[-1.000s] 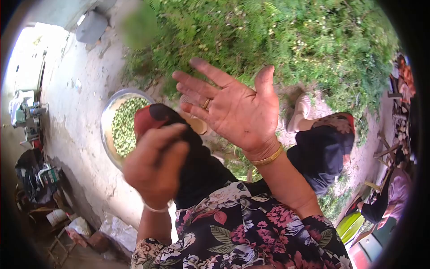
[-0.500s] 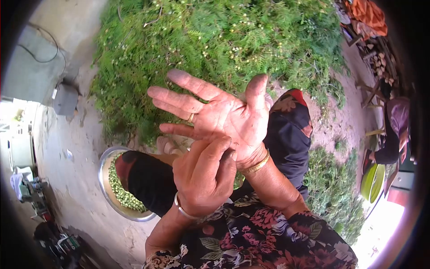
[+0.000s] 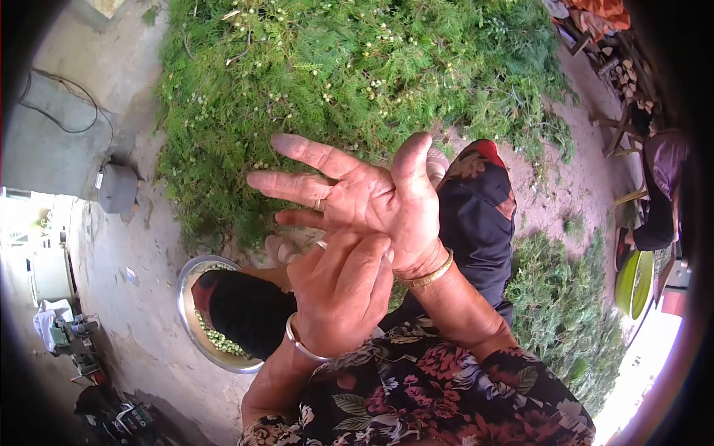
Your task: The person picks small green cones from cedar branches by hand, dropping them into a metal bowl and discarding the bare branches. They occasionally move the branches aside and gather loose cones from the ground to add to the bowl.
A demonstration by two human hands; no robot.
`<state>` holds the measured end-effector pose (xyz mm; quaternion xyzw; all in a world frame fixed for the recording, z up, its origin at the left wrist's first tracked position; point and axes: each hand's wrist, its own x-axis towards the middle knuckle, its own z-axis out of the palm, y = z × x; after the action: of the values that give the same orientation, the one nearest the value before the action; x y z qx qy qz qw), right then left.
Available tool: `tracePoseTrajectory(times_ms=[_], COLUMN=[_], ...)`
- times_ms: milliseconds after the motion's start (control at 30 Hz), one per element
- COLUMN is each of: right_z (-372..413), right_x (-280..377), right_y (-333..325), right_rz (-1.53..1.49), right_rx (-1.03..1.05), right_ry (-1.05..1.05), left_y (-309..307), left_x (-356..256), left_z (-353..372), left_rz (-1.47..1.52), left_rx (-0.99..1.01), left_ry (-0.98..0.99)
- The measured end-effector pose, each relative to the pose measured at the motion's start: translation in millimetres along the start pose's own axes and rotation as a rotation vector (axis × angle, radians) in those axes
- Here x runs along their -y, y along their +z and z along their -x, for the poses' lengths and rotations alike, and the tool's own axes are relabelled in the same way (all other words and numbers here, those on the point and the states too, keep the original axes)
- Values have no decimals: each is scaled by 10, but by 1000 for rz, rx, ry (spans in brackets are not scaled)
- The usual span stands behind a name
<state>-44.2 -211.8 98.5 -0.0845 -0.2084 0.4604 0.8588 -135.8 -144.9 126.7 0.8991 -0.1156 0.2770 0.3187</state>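
Note:
My right hand (image 3: pixel 372 197) is held palm up in the middle, its fingers and thumb spread, with a gold bracelet on the wrist. Nothing rests on the visible part of its palm. Against the heel of that palm are the closed fingers of my left hand (image 3: pixel 338 290), which is seen from the back and wears a silver bangle (image 3: pixel 297 342). Whatever its fingertips pinch is hidden. Beyond both hands lies a large heap of green branches (image 3: pixel 357 74) with small pale cones or berries.
A metal basin (image 3: pixel 190 320) holding small green pieces stands at the left, partly behind my knee. More cut branches (image 3: pixel 565 305) lie at the right. Another person's dark-clothed leg (image 3: pixel 656 215) shows at the far right, near a green tub (image 3: pixel 634 285). A grey block (image 3: pixel 117 189) stands at the left.
My left hand's knuckles have turned more over the right palm, hiding its fingertips. My right hand has tilted slightly, and its lower fingers are more covered. The view has shifted a little.

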Motion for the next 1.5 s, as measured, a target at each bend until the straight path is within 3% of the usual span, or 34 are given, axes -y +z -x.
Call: tracePoseTrajectory(times_ms=[67, 167, 233, 267, 300, 367, 700, 1033, 1100, 1167, 1233, 1267, 1300, 1333, 1400, 1433, 1500], right_z=[33, 64, 98, 106, 117, 121, 42, 4, -13, -53, -104, -130, -189, -257, -228, -257, -296], right_x=[4, 53, 132, 162, 218, 310, 469, 500, 665, 869, 1065, 1144, 1172, 1213, 1319, 1321, 1307], right_y=[-16, -58, -153, -204, -227, -334, -483, -593, -614, -648, -662, -726, -672, -579, -940, -1000, -1066], right_rz=[71, 27, 7, -68, -108, -63, -158, -177, 13, 199, 336, 324, 316, 417, 690, 686, 1129], right_rx=[-36, -82, -160, -200, -212, -235, -198, -211, -292, -352, -398, -266, -276, -503, -542, -553, -609], right_ry=[-3, 45, 88, 60, 56, 25, -45, 40, 47, 43, 67, 80, 95, 135, 205, 220, 287], left_y=[22, 111, 100, 108, 121, 170, 296, 432, 353, 373, 494, 590, 713, 912, 1300, 1450, 1770], left_x=[-4, 61, 88, 138, 152, 165, 284, 451, 607, 896, 1358, 1557, 1774, 2164, 2643, 2752, 2910], left_z=[-29, -45, -1, -29, -42, -67, -126, -115, -84, -33, 172, 261, 387, 689, 1212, 1364, 1621], left_rz=[-27, 41, 537, 828, 822, 1209, 873, 862, 622, 675, 616, 611, 607, 405, 92, -19, 91], left_rx=[71, 26, 40, 30, 29, -164, -123, -157, -148, -270, -263, -259, -253, -105, 150, 258, 339], left_ry=[-40, -51, -593, -697, -701, -909, -772, -734, -892, -983, -1047, -1116, -1187, -1123, -1001, -949, -1024])
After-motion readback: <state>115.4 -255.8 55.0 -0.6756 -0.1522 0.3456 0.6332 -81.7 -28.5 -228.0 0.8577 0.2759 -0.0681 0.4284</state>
